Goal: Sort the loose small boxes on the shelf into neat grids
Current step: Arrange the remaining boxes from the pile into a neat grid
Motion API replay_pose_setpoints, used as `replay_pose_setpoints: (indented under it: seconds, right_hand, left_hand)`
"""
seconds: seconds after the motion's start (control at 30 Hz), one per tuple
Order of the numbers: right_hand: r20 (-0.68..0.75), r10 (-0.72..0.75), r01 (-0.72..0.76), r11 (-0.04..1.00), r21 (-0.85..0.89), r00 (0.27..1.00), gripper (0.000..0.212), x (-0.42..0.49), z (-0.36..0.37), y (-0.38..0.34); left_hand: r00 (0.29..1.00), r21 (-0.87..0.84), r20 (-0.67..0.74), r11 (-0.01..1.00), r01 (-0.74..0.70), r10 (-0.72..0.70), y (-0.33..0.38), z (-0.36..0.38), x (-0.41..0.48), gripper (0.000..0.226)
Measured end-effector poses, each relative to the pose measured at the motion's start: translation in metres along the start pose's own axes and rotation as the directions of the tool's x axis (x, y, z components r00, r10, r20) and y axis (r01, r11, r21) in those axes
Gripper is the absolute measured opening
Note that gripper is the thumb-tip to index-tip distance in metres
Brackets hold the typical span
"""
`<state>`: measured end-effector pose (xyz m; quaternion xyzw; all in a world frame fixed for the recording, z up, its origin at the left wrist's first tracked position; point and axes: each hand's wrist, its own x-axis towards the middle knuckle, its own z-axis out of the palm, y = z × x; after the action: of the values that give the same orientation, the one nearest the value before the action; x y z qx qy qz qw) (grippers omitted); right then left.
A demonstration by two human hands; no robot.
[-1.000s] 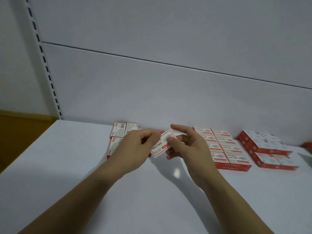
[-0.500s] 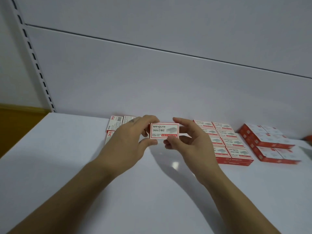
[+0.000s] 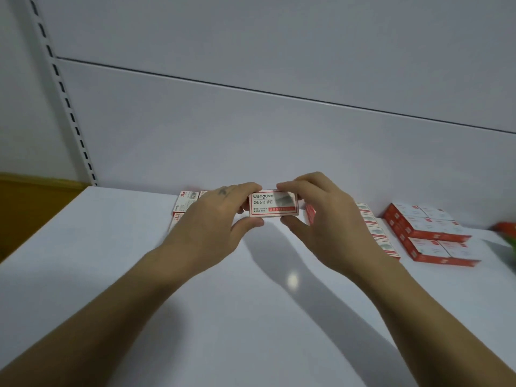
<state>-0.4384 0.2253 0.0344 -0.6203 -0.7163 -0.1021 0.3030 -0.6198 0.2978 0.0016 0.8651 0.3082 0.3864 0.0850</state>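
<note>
A small white and red staple box [image 3: 273,204] is held level above the white shelf [image 3: 111,261], its printed face towards me. My left hand [image 3: 215,222] pinches its left end between thumb and fingers. My right hand [image 3: 326,222] pinches its right end the same way. Loose boxes [image 3: 185,201] lie behind my left hand by the back wall, partly hidden. A neat grid of the same boxes [image 3: 374,227] lies behind my right hand, mostly hidden by it.
A second block of red and white boxes [image 3: 427,233] sits at the right, stacked two high. A red and green item [image 3: 506,233] shows at the far right edge. The slotted upright [image 3: 64,99] and back panel close off the shelf behind.
The box has gone from tilted to level and facing me. Both hands have shifted slightly right with it, and my right fingers now cover more of the grid.
</note>
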Motion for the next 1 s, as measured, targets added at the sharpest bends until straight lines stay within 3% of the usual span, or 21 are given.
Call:
replay_pose_setpoints:
  seconds: [0.27, 0.4, 0.53, 0.63, 0.8, 1.0]
  right_hand:
    - [0.05, 0.054, -0.057, 0.997, 0.06, 0.997, 0.034, -0.046, -0.031, 0.044]
    - [0.076, 0.148, -0.155, 0.983, 0.102, 0.986, 0.029, -0.067, -0.047, 0.073]
    - [0.167, 0.213, -0.236, 0.963, 0.131, 0.963, 0.028, -0.091, -0.045, 0.092]
    - [0.227, 0.208, -0.241, 0.962, 0.128, 0.951, 0.025, -0.103, -0.035, 0.096]
    - [0.184, 0.28, -0.292, 0.956, 0.041, 0.942, 0.022, -0.121, -0.023, 0.1]
    - [0.169, 0.252, -0.249, 0.968, -0.04, 0.953, 0.022, -0.122, -0.021, 0.095]
  left_hand:
    - [0.992, 0.05, 0.117, 0.997, -0.056, 0.05, 0.053, 0.025, 0.009, 0.043]
    - [0.966, 0.105, 0.24, 0.992, 0.067, -0.091, 0.08, 0.044, 0.007, 0.061]
    - [0.927, 0.193, 0.297, 0.965, 0.177, -0.229, 0.095, 0.057, -0.006, 0.065]
    - [0.902, 0.23, 0.305, 0.943, 0.241, -0.305, 0.104, 0.064, -0.016, 0.068]
    - [0.862, 0.287, 0.335, 0.912, 0.292, -0.381, 0.111, 0.085, -0.035, 0.066]
    - [0.901, 0.351, 0.267, 0.905, 0.239, -0.341, 0.113, 0.089, -0.04, 0.06]
